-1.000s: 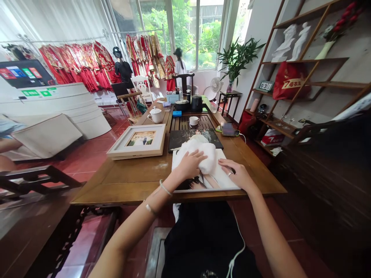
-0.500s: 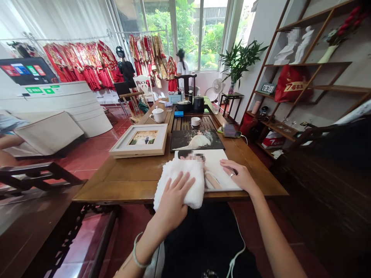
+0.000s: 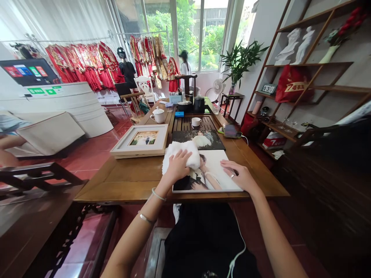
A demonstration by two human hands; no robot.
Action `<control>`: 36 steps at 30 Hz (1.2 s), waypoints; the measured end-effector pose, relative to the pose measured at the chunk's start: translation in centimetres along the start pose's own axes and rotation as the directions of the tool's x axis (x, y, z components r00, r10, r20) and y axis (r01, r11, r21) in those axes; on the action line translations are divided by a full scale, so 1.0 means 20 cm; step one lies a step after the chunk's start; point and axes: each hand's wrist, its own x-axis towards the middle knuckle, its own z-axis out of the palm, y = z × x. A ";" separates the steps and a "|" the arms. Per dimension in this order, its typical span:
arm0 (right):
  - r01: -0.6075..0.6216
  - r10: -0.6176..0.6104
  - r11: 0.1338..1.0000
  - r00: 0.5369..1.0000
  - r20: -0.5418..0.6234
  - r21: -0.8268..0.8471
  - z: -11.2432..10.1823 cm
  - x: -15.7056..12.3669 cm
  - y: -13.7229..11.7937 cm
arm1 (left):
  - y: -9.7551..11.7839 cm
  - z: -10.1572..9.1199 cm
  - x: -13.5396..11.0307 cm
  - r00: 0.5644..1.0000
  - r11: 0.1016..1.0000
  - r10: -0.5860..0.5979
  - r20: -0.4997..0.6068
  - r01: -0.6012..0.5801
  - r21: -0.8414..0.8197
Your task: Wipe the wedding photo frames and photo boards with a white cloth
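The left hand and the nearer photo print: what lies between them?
In the head view, a white cloth lies between the left hand and the nearer photo print.

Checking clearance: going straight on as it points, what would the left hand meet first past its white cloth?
The left hand would probably meet the dark picture beyond the white cloth; depth is unclear.
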 end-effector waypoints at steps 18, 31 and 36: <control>0.000 0.000 1.000 1.000 -0.025 0.001 0.00 0.00 -0.01 | 0.09 0.03 -0.34 0.995 0.995 0.097 -0.035 -0.096 0.028; -0.010 0.010 1.000 1.000 -0.019 -0.001 0.00 0.00 0.00 | 0.12 -0.03 -0.43 0.980 0.977 0.200 0.013 -0.199 -0.081; 0.005 -0.005 1.000 1.000 -0.013 -0.009 0.00 0.00 -0.01 | 0.05 0.02 -0.27 0.979 0.980 0.190 -0.078 -0.195 -0.051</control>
